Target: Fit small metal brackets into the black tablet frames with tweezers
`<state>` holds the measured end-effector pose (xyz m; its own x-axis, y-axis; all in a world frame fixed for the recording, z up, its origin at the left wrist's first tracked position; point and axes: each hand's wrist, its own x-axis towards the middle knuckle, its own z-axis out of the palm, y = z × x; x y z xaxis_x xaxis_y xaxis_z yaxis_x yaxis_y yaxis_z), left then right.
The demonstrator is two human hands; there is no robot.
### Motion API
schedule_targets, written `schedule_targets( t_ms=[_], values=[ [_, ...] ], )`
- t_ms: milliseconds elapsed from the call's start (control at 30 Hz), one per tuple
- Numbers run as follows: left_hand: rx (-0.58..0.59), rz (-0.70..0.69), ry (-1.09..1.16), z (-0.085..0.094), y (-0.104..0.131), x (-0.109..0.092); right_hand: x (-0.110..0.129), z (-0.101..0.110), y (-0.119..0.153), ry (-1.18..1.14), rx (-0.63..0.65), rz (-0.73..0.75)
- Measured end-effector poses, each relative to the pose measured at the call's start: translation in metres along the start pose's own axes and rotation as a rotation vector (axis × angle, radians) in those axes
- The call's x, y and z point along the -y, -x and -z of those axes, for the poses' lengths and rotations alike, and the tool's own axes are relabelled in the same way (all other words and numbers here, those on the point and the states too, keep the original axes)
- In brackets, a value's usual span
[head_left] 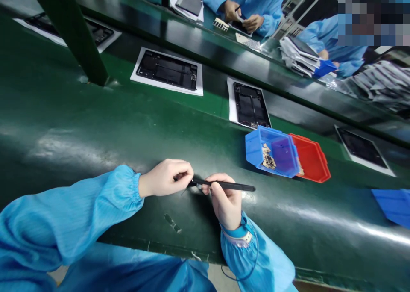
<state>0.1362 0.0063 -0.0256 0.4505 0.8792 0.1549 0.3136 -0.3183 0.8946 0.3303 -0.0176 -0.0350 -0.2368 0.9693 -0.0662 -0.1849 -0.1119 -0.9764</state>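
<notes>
Green bench (96, 125), fine work just below the frame's centre.
Our right hand (229, 204) grips a black tool (237, 186); our left hand (168, 177) pinches near its tip, its contents we cannot tell. A slackened pinch could drop a part near the small strip (173, 223).

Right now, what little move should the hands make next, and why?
Maybe ease the left hand slightly back: the right hand grips a slim black tool, and the tool's far end sits so close to the left hand's curled grip that whatever is there is hard to see.
</notes>
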Motion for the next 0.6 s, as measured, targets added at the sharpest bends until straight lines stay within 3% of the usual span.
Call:
schedule_targets(
  t_ms=[133,200,300,400,467,600],
  values=[
    [-0.04,0.202,-0.276,0.015,-0.001,0.017,-0.002,0.006,-0.003,0.0,-0.134,0.054],
    [-0.078,0.287,-0.262,0.024,-0.005,0.028,0.0,0.017,-0.005,-0.035,-0.148,0.083],
    [-0.163,0.411,-0.152,0.03,-0.023,0.042,0.003,0.045,-0.005,-0.031,-0.072,0.068],
    [-0.248,0.588,0.131,0.025,-0.062,0.048,0.005,0.076,-0.003,-0.046,-0.071,0.035],
    [-0.271,0.675,0.333,0.018,-0.098,0.05,0.008,0.09,0.001,-0.172,-0.127,-0.004],
    [-0.298,0.802,0.453,-0.001,-0.18,0.058,0.013,0.096,0.006,-0.413,-0.211,-0.057]
  ],
)
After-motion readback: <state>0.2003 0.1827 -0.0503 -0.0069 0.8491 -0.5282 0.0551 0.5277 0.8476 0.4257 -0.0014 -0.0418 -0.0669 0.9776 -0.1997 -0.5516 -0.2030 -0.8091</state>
